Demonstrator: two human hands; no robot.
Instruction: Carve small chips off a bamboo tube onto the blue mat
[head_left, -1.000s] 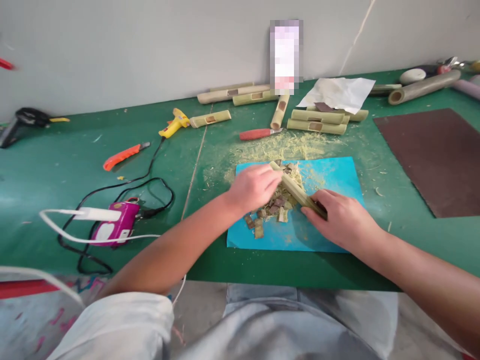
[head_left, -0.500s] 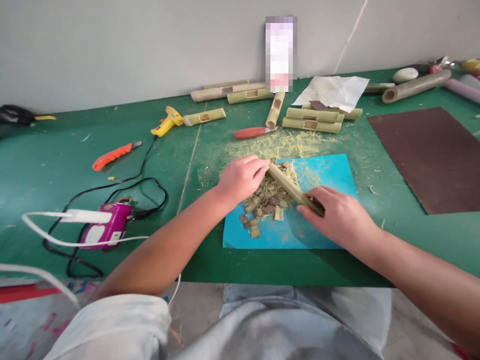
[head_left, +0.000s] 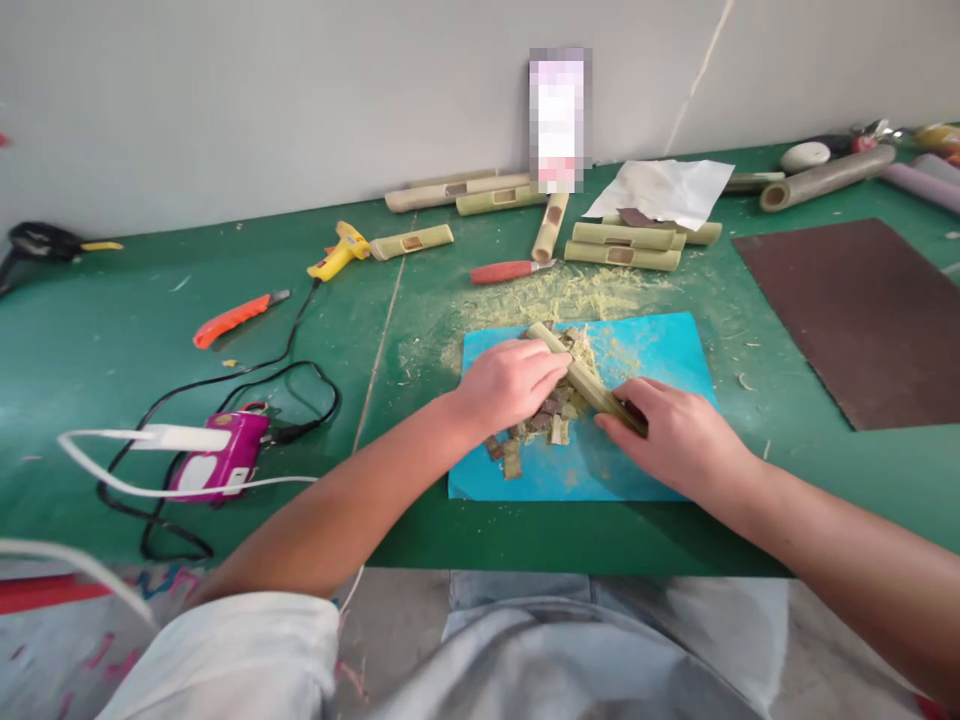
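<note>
A pale green bamboo tube (head_left: 589, 383) lies slantwise over a heap of small brown chips (head_left: 553, 405) and shavings on a blue sheet (head_left: 592, 480). My left hand (head_left: 510, 383) has its fingers closed on the upper middle part of the tube, whose far end sticks out beyond them. At the near end, my right hand (head_left: 679, 430) grips the tube between thumb and fingers. The chips under my left hand are partly hidden.
Beyond the sheet lie a red-handled knife (head_left: 501, 271) and several notched bamboo pieces (head_left: 622, 257). An orange cutter (head_left: 232, 320), a yellow glue gun (head_left: 339, 252) and a magenta power block (head_left: 221, 455) with cables are at left. A brown board (head_left: 862, 315) lies at right.
My left hand has slid from the far end of the tube towards its middle, nearer my right hand. My right hand stays at the near end. The view has shifted slightly.
</note>
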